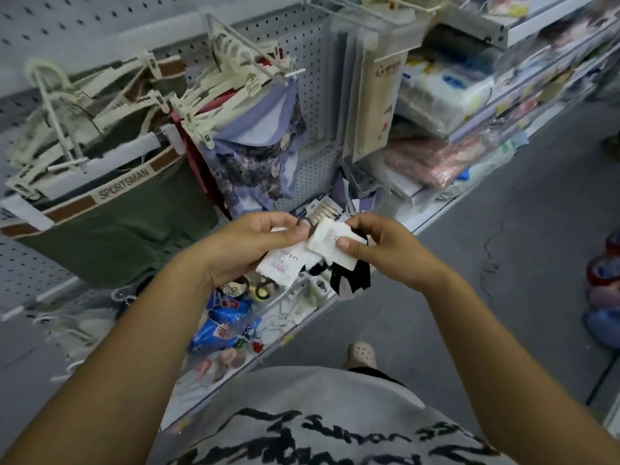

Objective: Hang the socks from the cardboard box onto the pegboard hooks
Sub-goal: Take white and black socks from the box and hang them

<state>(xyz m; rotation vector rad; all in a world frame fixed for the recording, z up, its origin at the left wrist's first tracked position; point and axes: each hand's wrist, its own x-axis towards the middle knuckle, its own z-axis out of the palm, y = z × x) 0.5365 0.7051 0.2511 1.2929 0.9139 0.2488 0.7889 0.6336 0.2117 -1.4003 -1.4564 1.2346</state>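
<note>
Store aisle: left hand (255, 241) and right hand (382, 251) meet mid-frame, both pinching carded socks (280, 263) over the bottom shelf (432, 218). Pegboard (100, 25) upper left, grey floor (503, 246) on the right.

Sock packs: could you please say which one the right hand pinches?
The upper sock pack, its card under the thumb of the right hand; the lower sock pack hangs from the left hand.

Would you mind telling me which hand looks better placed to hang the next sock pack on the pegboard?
Probably the left. The left hand grips its sock pack right at the dark hanger hook and sits on the pegboard side; the right hand only pinches a label card.
</note>
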